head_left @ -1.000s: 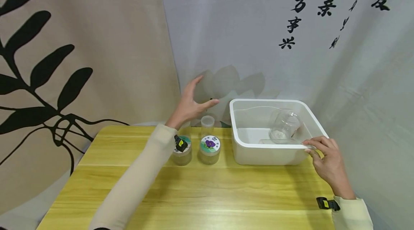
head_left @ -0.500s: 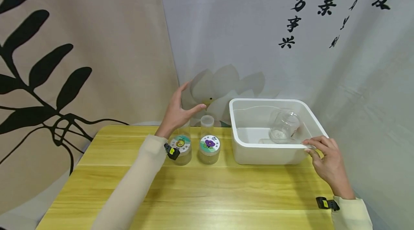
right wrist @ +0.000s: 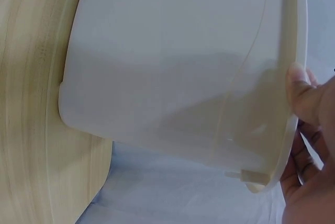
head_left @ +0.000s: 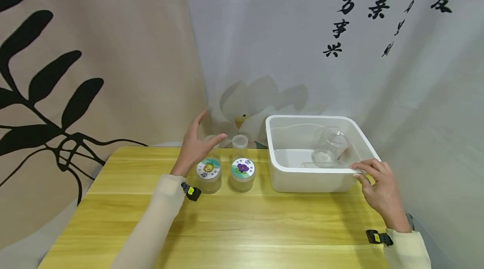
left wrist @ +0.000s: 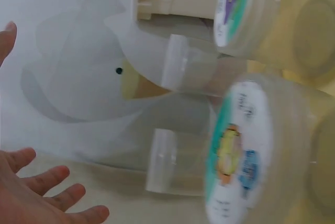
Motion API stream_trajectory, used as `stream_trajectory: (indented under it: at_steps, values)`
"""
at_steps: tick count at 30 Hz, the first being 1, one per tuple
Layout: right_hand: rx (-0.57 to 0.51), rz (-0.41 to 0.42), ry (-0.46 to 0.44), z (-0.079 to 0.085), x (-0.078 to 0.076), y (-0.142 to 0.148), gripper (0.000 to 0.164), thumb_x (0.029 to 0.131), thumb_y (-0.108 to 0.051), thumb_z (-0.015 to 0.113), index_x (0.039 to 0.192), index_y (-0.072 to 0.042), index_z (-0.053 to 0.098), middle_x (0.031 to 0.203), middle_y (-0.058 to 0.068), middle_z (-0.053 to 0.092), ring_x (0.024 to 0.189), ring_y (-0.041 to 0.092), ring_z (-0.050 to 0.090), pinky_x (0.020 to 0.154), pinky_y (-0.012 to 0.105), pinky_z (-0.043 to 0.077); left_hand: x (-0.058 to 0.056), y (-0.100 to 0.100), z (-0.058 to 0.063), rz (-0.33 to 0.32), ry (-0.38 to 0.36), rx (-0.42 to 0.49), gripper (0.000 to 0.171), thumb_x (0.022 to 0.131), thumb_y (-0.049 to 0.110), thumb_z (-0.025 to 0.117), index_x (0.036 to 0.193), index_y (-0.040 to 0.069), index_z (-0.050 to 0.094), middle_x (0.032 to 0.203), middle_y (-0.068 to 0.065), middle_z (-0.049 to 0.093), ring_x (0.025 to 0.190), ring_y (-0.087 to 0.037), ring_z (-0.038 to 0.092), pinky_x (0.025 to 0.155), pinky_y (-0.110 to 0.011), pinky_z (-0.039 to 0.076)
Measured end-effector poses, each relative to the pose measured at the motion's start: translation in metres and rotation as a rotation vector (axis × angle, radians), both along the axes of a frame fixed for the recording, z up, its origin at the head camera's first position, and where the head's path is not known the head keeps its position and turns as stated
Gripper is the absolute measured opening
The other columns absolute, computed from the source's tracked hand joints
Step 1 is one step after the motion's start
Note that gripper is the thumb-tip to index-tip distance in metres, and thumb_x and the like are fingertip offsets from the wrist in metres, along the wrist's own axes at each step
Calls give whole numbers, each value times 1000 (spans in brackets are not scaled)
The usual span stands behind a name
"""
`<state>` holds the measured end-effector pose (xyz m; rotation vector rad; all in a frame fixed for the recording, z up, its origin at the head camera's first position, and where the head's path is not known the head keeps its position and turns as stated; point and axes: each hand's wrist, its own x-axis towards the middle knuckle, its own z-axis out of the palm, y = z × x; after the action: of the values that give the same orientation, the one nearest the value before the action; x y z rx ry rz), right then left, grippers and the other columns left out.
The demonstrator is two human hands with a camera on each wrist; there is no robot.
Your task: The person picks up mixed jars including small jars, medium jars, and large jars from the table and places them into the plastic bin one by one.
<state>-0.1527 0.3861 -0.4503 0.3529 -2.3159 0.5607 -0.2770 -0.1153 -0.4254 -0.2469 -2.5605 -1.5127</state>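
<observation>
My left hand [head_left: 193,149] is spread with nothing in it, over the back left of the table beside the jars. A clear jar with a sunflower-like picture on its lid [head_left: 209,169] stands nearest to it. To the right is a matching jar with a purple flower lid [head_left: 243,169]. Behind them stand two slimmer clear containers with frosted caps, one [head_left: 240,143] plain in the head view, the other [left wrist: 178,162] partly behind my left hand there. My right hand [head_left: 382,191] pinches the front right rim of a white plastic bin [head_left: 310,181], thumb outside.
Inside the bin a clear jar [head_left: 330,149] lies tilted near the right side, with another flat clear piece by the front wall. The wooden table [head_left: 264,227] ends at a cloth backdrop [head_left: 264,42] printed with leaves, characters and a bird.
My left hand has moved left and lower, away from the bin, uncovering the sunflower-like lid. My right hand has stayed on the bin's rim.
</observation>
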Motion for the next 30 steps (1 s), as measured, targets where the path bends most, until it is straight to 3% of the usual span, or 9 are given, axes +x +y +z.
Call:
stream_trajectory:
  at_steps: [5,11,24,30]
  values:
    - [-6,14,-2,-3,-2,-3,32,72,17,81,96,-4,78,96,11,67,89,20,44,75,32,33,9,-10,-14,9,-44,-4,110,81,70,74,165,36,12,172,4,17,159,-33,18,121,-72,21]
    - [-5,14,2,-2,-1,-1,33,71,18,81,96,-3,78,96,11,66,89,20,44,76,32,33,15,-16,-33,18,-77,-4,112,80,71,74,165,33,12,172,0,20,158,-32,20,122,-70,23]
    - [13,-11,-10,-1,-1,1,31,73,16,81,96,-4,78,96,11,66,88,23,46,74,31,33,26,-26,-71,-11,-152,17,112,80,66,78,164,37,11,169,-11,26,156,-36,24,122,-66,27]
    - [9,-12,-14,-2,-1,1,30,74,16,81,97,-4,78,96,10,66,88,21,45,74,30,33,32,-28,-85,-3,-186,8,113,80,63,80,165,28,13,166,-15,31,154,-37,28,124,-60,28]
